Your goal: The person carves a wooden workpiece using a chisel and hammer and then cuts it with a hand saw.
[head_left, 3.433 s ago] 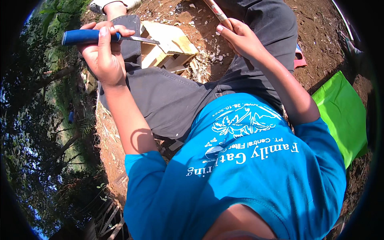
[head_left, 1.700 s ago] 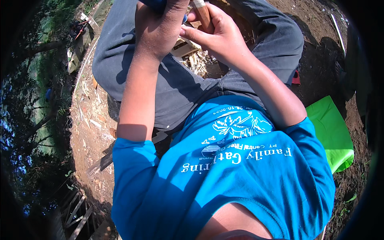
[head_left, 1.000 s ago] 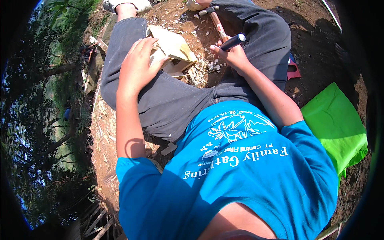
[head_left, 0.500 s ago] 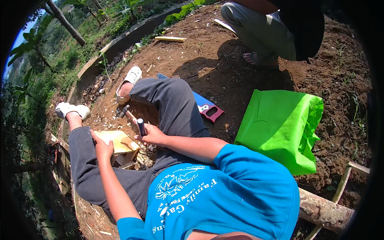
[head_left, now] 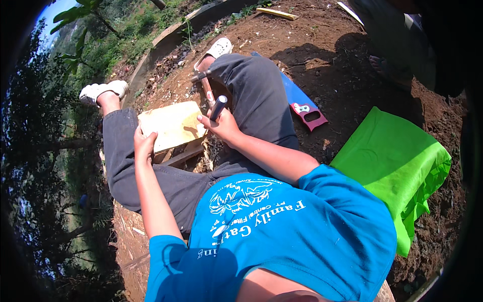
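Between my knees is a pale wooden block (head_left: 173,123), its flat, sunlit face up. My left hand (head_left: 144,146) grips its left edge, thumb on top. At the block's right edge, my right hand (head_left: 224,126) is closed round a hammer (head_left: 207,89) with a wooden handle and dark head pointing away from me. The same hand also holds a tool with a dark round handle (head_left: 219,107) and shiny end cap; its other end is hidden. My right thumb is at the block's edge. Under the block lie wood pieces (head_left: 183,156) and shavings.
A handsaw (head_left: 304,111) with a blue blade and red handle lies right of my right leg. Farther right is a bright green cloth bag (head_left: 390,161). Another person (head_left: 402,50) is at the upper right. A wood strip (head_left: 277,13) lies on the soil near a low kerb (head_left: 168,34).
The view has shifted, so the scene sits farther right. The block now appears raised and tilted more toward me, between both hands. The hammer and dark-handled tool remain in my right hand.
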`<state>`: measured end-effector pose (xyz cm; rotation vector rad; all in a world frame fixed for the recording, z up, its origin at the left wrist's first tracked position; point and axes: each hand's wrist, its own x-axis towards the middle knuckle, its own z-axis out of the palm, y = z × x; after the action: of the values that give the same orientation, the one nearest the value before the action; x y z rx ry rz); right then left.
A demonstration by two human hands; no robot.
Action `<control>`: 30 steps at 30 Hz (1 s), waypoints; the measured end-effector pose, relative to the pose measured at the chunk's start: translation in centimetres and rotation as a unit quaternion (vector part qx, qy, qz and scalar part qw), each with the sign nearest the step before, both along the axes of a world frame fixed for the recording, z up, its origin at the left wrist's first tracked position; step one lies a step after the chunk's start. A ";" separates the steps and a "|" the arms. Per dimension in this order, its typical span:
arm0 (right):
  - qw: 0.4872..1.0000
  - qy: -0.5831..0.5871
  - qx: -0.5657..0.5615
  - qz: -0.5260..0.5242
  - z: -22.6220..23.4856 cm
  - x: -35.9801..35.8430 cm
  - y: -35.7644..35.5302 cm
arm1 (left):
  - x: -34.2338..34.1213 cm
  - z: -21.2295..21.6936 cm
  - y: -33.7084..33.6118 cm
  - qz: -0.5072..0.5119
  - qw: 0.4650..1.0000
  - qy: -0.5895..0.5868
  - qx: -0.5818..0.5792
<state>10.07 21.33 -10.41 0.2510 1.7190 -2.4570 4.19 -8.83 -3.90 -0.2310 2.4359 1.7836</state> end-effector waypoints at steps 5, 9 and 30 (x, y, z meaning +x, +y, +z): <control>0.996 0.006 -0.051 -0.076 2.6 0.6 0.7 | 1.8 3.1 -2.3 0.104 0.985 -0.017 0.139; 0.998 -0.021 -0.049 -0.023 3.9 1.3 -0.3 | 1.7 -4.8 -11.5 0.182 0.954 -0.135 0.196; 0.984 -0.121 0.131 0.006 0.5 -0.6 -0.9 | -0.2 -7.7 3.3 -0.019 0.796 0.220 -0.564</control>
<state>9.44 20.45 -9.91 0.5389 1.9205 -2.0838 3.97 -5.55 -11.60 0.1832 3.4623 0.1094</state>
